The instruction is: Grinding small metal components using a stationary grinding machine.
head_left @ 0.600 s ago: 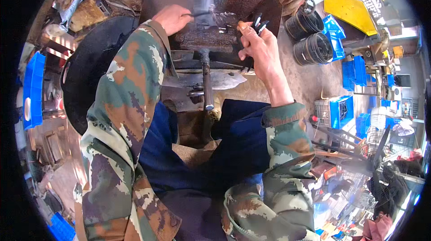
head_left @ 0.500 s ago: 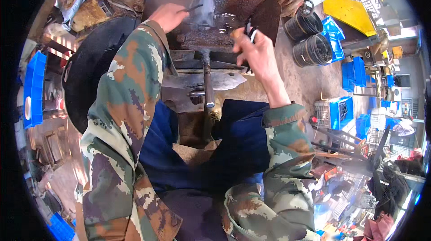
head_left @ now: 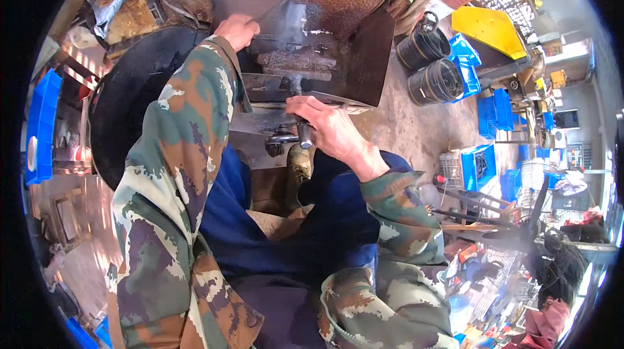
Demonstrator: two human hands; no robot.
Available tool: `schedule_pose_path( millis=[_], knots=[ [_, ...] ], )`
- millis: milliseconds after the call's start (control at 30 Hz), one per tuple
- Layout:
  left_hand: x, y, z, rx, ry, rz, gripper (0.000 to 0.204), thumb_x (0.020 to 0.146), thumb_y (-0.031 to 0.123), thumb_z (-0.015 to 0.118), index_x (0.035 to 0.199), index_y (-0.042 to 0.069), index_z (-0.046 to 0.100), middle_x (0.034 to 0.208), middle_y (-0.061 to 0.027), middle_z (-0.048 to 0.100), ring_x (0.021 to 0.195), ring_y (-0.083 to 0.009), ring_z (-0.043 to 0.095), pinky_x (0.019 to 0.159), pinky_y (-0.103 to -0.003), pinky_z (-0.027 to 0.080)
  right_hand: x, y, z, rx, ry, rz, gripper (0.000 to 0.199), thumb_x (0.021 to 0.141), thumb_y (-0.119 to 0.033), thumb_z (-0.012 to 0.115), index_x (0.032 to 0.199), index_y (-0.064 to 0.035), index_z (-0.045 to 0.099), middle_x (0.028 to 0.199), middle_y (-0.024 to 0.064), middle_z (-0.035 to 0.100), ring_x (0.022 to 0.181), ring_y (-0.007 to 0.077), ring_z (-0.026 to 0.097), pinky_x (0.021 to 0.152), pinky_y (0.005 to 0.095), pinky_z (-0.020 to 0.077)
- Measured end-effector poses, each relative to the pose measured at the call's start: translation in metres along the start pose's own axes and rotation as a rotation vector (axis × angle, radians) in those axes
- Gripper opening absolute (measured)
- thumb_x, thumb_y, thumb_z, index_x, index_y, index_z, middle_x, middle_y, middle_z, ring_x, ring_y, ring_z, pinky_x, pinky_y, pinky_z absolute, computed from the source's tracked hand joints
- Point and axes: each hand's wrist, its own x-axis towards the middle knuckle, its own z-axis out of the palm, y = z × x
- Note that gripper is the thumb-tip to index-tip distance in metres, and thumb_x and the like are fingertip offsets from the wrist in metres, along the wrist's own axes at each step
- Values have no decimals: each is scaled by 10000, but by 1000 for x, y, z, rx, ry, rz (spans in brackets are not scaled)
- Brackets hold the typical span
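My left hand (head_left: 237,31) is at the left side of a dark, rusty metal trough (head_left: 370,56). Its fingers are curled closed, and what they pinch, if anything, is hidden. Pale smoke or spray blurs the trough's middle. My right hand (head_left: 333,129) wraps around an upright metal bar (head_left: 305,135) that sticks out toward me from the trough's near edge. Beside that bar, just left of my fingers, is a dark metal fitting (head_left: 279,139). Both my arms wear camouflage sleeves.
A big round black pan or disc (head_left: 130,102) stands by my left arm. Two black buckets (head_left: 435,82) and blue crates (head_left: 480,165) are on the floor to the right, near a yellow panel (head_left: 487,29). My shoe (head_left: 299,170) shows below the bar.
My right hand has come down and left from above the trough's right side onto the metal bar. The black object it held no longer shows. My left hand has drawn slightly left; its thin dark rod is indistinct.
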Motion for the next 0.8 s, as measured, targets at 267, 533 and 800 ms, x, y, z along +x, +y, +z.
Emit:
schedule_pose_path(
  millis=[267, 533, 800],
  knots=[
    [-3, 19, 0, 284, 459, 208, 370, 904, 387, 565, 1076, 88, 701, 1074, -188, 661, 973, -338, 629, 846, -415, 492, 58, -5, -17, 558, 448, 343, 264, 845, -73, 727, 1091, -33, 641, 1041, 70, 677, 816, 127, 662, 603, 284, 565],
    [-17, 89, 10, -200, 411, -41, 439, 901, 400, 475, 1165, 105, 666, 1180, -167, 649, 1109, -366, 605, 1004, -435, 469, 149, 60, -61, 403, 757, 315, 293, 898, -216, 708, 1004, 43, 624, 907, 95, 668, 577, 169, 655, 453, 259, 529],
    [-10, 86, 20, -419, 480, -35, 307, 817, 281, 585, 952, 39, 717, 906, -225, 687, 847, -401, 675, 836, -450, 546, 214, 81, -56, 478, 766, 437, 286, 882, -198, 715, 1061, 13, 642, 770, 40, 593, 561, 106, 540, 462, 270, 548]
  ],
)
